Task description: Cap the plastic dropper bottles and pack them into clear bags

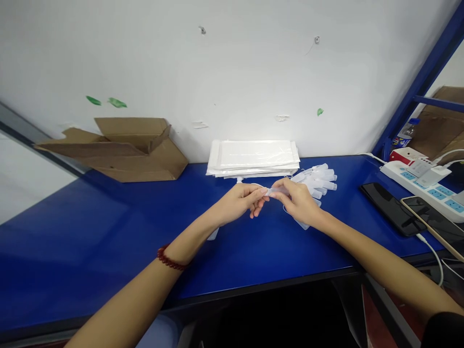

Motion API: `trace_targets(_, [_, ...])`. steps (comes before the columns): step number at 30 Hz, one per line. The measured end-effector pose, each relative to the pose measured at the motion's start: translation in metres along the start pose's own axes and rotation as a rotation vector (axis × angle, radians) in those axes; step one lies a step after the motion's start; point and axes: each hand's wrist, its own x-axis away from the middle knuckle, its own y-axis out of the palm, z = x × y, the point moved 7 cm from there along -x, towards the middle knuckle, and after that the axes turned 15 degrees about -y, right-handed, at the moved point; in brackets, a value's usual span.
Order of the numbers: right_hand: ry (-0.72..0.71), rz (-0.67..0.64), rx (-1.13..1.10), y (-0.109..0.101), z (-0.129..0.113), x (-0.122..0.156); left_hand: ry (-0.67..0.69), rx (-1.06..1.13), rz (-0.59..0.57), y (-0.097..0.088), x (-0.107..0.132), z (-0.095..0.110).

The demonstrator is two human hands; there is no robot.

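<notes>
My left hand [239,202] and my right hand [297,199] meet over the middle of the blue table [90,232]. Both pinch one small clear plastic tube [273,191] between their fingertips, the left at its left end, the right along its right part. Just behind my right hand lies a pile of several similar clear tubes [319,178]. Another clear piece [303,224] pokes out under my right wrist. A red bead bracelet [169,260] circles my left wrist.
A stack of clear flat bags [253,157] lies against the white wall. An open cardboard box [123,147] sits at the back left. Two phones [393,208] and a white power strip [420,181] with cables occupy the right side, beside a blue shelf frame [416,87].
</notes>
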Motion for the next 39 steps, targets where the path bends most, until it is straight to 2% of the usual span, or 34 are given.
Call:
trace_targets(7, [0.195, -0.005, -0.217, 0.001, 0.009, 0.000, 0.173, -0.130, 0.162, -0.005, 0.006, 0.012])
trace_targets(11, [0.244, 0.002, -0.273, 0.002, 0.013, 0.001, 0.194, -0.144, 0.200, -0.005, 0.006, 0.013])
trace_targets(18, [0.169, 0.001, -0.242, 0.003, 0.006, 0.000, 0.112, -0.129, 0.070, -0.001, 0.000, 0.007])
trace_targets(21, [0.127, 0.002, -0.186, 0.001, 0.002, -0.001, 0.106, -0.121, 0.054, -0.001, 0.002, 0.008])
trace_targets(25, [0.179, -0.042, -0.175, -0.001, 0.002, -0.002, 0.108, -0.127, 0.041, 0.002, 0.007, 0.010])
trace_targets(28, [0.264, -0.060, -0.234, -0.001, 0.005, -0.001, 0.132, -0.124, 0.080, 0.004, 0.009, 0.012])
trace_targets(31, [0.291, -0.035, -0.252, -0.003, 0.006, -0.001, 0.173, -0.114, 0.158, 0.001, 0.009, 0.014])
trace_targets(34, [0.238, -0.014, -0.200, -0.004, 0.003, -0.002, 0.162, -0.105, 0.163, -0.003, 0.007, 0.014])
trace_targets(39, [0.120, -0.022, -0.125, -0.002, -0.005, -0.003, 0.053, -0.082, 0.031, -0.002, 0.004, 0.007])
